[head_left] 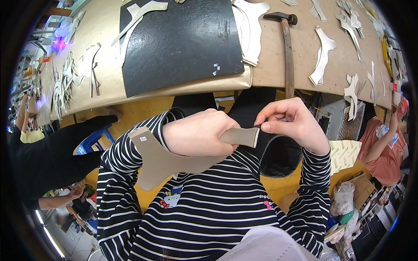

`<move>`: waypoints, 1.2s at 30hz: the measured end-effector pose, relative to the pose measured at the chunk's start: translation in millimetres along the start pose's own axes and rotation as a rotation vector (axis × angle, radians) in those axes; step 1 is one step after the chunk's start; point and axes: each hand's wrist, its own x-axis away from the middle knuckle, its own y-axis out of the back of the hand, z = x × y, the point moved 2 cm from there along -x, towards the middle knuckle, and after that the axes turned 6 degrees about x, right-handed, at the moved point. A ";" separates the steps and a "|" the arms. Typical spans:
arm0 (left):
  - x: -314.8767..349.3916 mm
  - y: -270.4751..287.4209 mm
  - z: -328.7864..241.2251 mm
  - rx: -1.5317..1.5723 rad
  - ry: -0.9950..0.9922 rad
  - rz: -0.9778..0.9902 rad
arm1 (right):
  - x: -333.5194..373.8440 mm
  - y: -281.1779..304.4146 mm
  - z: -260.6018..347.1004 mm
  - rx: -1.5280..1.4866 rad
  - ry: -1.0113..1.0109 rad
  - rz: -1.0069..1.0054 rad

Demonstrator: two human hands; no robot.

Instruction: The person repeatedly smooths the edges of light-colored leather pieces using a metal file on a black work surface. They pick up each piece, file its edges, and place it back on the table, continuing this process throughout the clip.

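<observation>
My left hand is closed around a taupe, leather-like cut piece in front of my chest. Its broad, forked part hangs below my left wrist, and a small white label sits on one corner. From between my left fingers the piece's narrow strap end sticks out to the right. My right hand pinches thumb and forefinger together at the upper corner of that end. A small dark bit shows at the fingertips, too small to make out. My left palm and part of the piece under it are hidden.
Ahead stands a table with a black mat and a wooden-handled hammer. Pale cut pieces lie about on it, with a bundle at left. A dark round bin is beneath my right hand. Other people sit at both sides.
</observation>
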 end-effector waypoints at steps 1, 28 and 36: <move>-0.1 -0.1 0.8 0.010 -0.005 0.004 | 0.5 0.6 -1.2 0.009 -0.009 0.001; 50.9 93.4 56.1 0.358 -0.599 -1.270 | -161.8 -52.5 56.3 -0.120 0.438 -0.158; 116.7 141.6 85.1 -0.138 -0.475 -1.005 | -215.4 18.0 109.7 0.918 0.579 -0.618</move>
